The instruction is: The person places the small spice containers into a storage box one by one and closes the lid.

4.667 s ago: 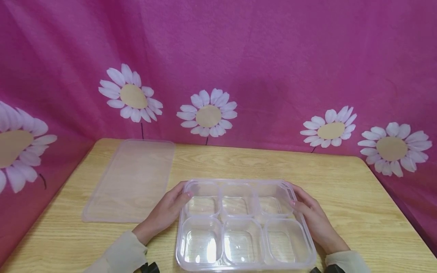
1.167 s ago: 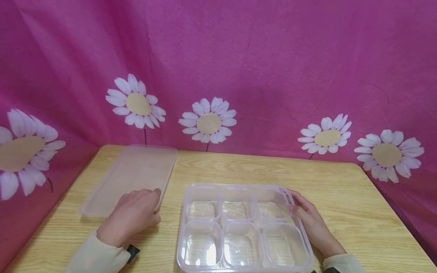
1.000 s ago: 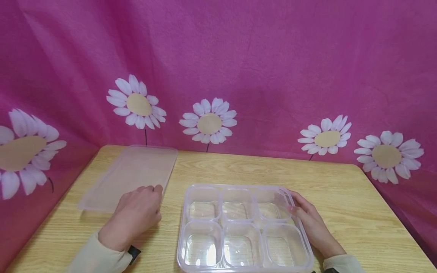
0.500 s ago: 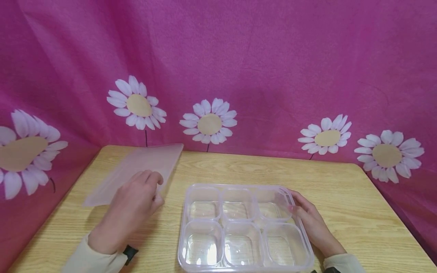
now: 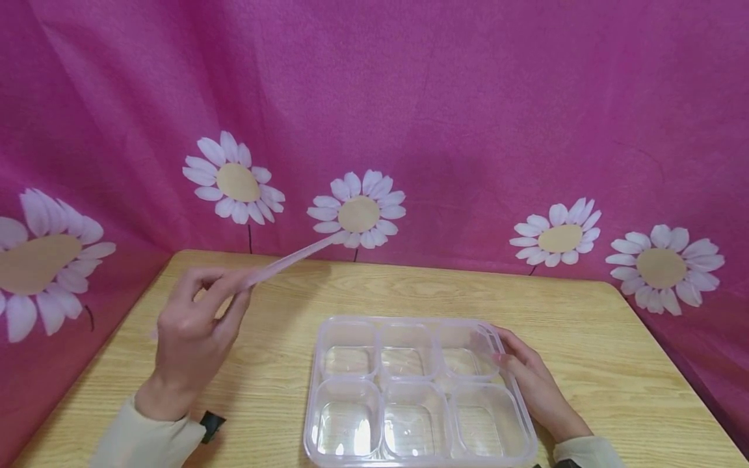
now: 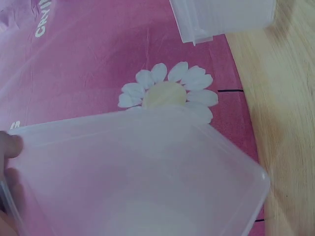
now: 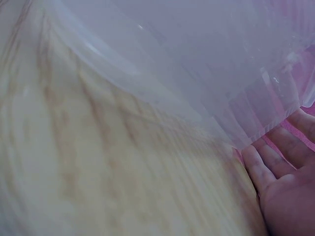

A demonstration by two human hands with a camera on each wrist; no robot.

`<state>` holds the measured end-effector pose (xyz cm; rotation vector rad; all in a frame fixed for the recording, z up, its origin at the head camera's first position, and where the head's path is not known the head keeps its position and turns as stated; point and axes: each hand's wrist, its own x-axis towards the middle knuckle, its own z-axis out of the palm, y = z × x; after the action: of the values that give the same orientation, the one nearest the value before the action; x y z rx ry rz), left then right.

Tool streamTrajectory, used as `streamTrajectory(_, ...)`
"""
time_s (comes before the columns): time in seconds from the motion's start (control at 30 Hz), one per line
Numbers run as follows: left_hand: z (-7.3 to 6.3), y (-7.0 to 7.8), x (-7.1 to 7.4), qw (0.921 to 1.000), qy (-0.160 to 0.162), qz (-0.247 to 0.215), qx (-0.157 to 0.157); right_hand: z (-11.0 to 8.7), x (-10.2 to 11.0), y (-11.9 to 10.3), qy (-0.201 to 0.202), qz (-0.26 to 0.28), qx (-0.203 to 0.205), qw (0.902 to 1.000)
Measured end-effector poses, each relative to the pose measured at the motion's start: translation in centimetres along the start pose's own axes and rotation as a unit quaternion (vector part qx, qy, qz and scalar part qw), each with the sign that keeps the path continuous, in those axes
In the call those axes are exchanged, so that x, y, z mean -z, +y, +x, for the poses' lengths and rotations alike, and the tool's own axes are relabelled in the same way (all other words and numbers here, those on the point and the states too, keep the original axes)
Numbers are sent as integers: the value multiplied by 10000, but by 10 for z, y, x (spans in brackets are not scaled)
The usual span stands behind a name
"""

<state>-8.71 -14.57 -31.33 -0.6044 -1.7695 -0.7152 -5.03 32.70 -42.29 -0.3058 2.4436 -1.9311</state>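
My left hand (image 5: 196, 331) pinches one edge of a translucent plastic lid (image 5: 295, 260), held up off the table and seen nearly edge-on in the head view. In the left wrist view the lid (image 6: 133, 172) fills the lower part, with my fingertips (image 6: 12, 145) at its left edge. A clear plastic food container (image 5: 415, 377), its several square compartments with nothing in them, lies on the table in front of me. My right hand (image 5: 535, 383) holds its right side, thumb at the rim and fingers along the outer wall, as the right wrist view shows the fingers (image 7: 280, 152).
The wood-grain table (image 5: 620, 377) extends to both sides of the container. A pink cloth (image 5: 456, 97) with large white daisies hangs behind it and along its left and right sides. A black strap piece (image 5: 212, 426) sits at my left wrist.
My left hand let go of the container's left side, moved to the lid lying at the back left, and lifted it, tilting it up on edge. The right hand and container have hardly moved.
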Motion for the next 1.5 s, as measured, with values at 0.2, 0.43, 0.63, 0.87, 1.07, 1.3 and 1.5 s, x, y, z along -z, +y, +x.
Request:
streamTrajectory(0.2,4,1,2,9943,893,-280,509,2,-2,-1,-117,86,-111,9998)
streamTrajectory(0.43,12,14,6,9763,1582,-1037,1052,6,-2,-13,80,-228,-220,9995)
streamTrajectory(0.63,21,21,8,9640,1732,-1620,1203,15,3,-42,631,-2241,899,9684)
streamTrajectory(0.87,22,31,14,9521,1886,-2005,1332,36,-1,-83,244,-3233,1163,9388)
streamTrajectory(1.07,24,40,20,9291,2026,-2683,1539,51,-18,-109,-558,-3649,1558,9162)
streamTrajectory(1.3,23,41,25,9015,1949,-3420,1801,64,-31,-134,-730,-3561,1744,9151)
streamTrajectory(1.5,24,39,28,8702,1663,-4164,2041,57,-37,-144,-327,-3408,2203,9134)
